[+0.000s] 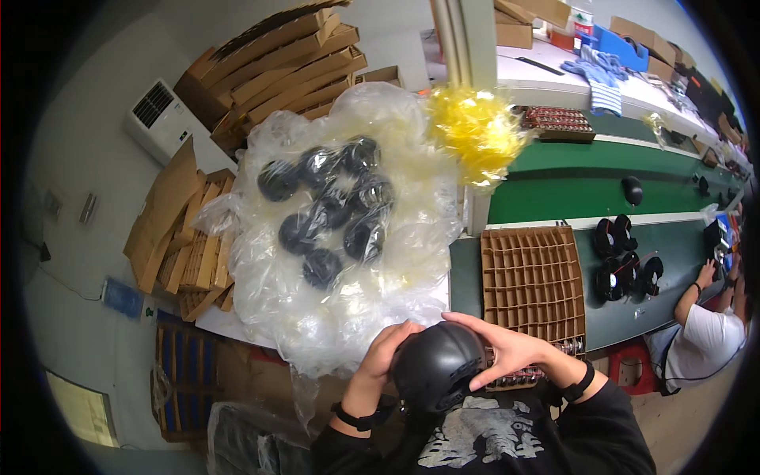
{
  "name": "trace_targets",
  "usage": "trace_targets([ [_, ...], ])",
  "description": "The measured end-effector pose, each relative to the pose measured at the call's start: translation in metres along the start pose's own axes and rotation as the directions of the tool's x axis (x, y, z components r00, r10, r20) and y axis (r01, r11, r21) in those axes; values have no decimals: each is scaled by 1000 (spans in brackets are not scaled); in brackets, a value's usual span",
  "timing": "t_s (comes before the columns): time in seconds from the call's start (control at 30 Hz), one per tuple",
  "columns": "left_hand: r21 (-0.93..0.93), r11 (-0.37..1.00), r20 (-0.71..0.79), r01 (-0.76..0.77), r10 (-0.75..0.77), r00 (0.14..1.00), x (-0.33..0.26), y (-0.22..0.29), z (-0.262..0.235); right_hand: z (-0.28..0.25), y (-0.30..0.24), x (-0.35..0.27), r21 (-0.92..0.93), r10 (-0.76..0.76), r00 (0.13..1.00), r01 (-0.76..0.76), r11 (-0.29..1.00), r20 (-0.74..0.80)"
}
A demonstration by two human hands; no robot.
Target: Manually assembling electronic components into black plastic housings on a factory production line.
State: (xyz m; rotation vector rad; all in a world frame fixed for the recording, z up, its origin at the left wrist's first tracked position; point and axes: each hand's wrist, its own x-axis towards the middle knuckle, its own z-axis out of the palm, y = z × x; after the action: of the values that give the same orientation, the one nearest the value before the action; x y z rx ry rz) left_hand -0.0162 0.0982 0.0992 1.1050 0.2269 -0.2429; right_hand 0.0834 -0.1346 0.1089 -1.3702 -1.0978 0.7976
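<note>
Close to my body I hold a black round plastic housing (434, 360) with slots in its lower right side. My left hand (383, 352) is closed against its left side, the fingertips near its top. On the other side my right hand (511, 348) grips it, with fingers over the upper edge and the thumb by the slots. Ahead and to the left lies a large clear plastic bag (269, 297). Several similar black round housings (321, 269) show among the plastic.
A divided cardboard tray (530, 277) lies right of the bag. Beyond it runs a green conveyor (554, 190) with a black dome (632, 190). Yellow film (479, 134) hangs by a post. Stacked cardboard (277, 71) stands far left. A co-worker (701, 348) sits at right.
</note>
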Motion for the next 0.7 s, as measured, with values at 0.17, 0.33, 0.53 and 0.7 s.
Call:
trace_targets([
  [0.17, 254, 948, -108, -191, 224, 969, 47, -38, 30, 0, 40, -52, 497, 204, 919, -10, 868, -338],
  [0.33, 428, 824, -66, -370, 437, 897, 32, -70, 77, -6, 51, -84, 183, 74, 593, 125, 975, -801],
  [0.53, -508, 856, 102, 97, -52, 993, 48, -78, 129, -8, 54, -95, -715, -648, 340, -121, 689, -682],
  [0.7, -570, 801, 53, 183, -186, 981, 64, -61, 142, -21, 91, -122, -933, -811, 471, -90, 347, -347],
])
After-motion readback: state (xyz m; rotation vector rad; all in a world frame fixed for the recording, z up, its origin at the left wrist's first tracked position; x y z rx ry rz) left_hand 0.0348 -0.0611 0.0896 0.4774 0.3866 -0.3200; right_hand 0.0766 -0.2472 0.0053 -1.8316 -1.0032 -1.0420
